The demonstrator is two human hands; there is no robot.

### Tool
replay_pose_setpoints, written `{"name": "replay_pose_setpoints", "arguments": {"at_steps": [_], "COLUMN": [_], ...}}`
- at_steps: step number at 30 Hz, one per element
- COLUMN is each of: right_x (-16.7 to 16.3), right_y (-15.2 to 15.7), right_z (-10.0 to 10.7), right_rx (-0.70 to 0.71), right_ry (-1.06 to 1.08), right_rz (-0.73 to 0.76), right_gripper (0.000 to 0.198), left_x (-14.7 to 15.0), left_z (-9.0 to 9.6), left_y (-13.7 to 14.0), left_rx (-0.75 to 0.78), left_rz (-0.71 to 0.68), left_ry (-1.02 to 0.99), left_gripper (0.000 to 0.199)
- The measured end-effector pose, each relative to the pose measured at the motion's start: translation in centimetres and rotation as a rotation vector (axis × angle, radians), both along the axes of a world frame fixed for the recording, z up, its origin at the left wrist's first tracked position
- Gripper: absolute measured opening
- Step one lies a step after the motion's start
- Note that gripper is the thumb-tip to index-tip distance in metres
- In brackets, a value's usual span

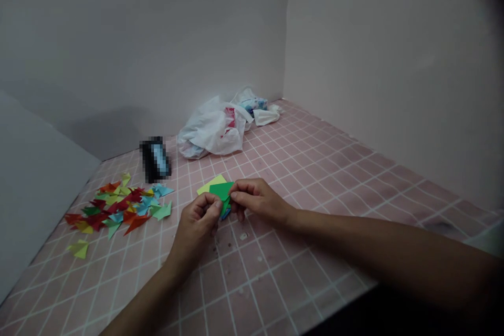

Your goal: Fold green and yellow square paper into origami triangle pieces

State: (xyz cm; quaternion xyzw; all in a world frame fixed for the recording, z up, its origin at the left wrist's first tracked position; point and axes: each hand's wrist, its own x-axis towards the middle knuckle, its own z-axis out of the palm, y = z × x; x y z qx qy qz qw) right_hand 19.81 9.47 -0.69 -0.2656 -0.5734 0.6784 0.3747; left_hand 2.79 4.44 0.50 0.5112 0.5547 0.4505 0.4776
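Note:
A green piece of folded paper (220,189) is held up between my two hands over the checked surface. My left hand (200,215) pinches its lower left edge between thumb and forefinger. On the other side, my right hand (255,198) grips the right corner with fingers closed. Just behind the green paper lies a yellow sheet of paper (208,185), partly covered by it. A bit of blue paper (226,214) shows beneath the green one, mostly hidden by my fingers.
Many-coloured folded paper pieces (118,205) lie heaped at the left, with a yellow one (79,249) apart in front. Behind them is a blurred-out dark object (155,159). A crumpled white plastic bag (212,128) rests by the back wall, near another packet (255,105).

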Motion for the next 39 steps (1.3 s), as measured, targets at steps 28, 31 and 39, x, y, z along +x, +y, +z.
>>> {"name": "replay_pose_setpoints", "arguments": {"at_steps": [28, 31, 39], "right_x": [-0.04, 0.1, -0.22], "right_y": [0.31, 0.49, 0.35], "right_z": [-0.23, -0.11, -0.47], "right_rx": [0.031, -0.011, 0.018], "right_ry": [-0.022, -0.008, 0.009], "right_rz": [0.067, 0.076, 0.106], "right_gripper": [0.017, 0.019, 0.012], "left_x": [-0.01, -0.14, 0.07], "left_z": [0.18, -0.02, 0.23], "left_y": [-0.37, -0.32, -0.35], "left_rx": [0.117, 0.132, 0.132], "left_rz": [-0.057, -0.039, -0.018], "left_ry": [0.202, 0.198, 0.262], "left_gripper": [0.022, 0.021, 0.022]}}
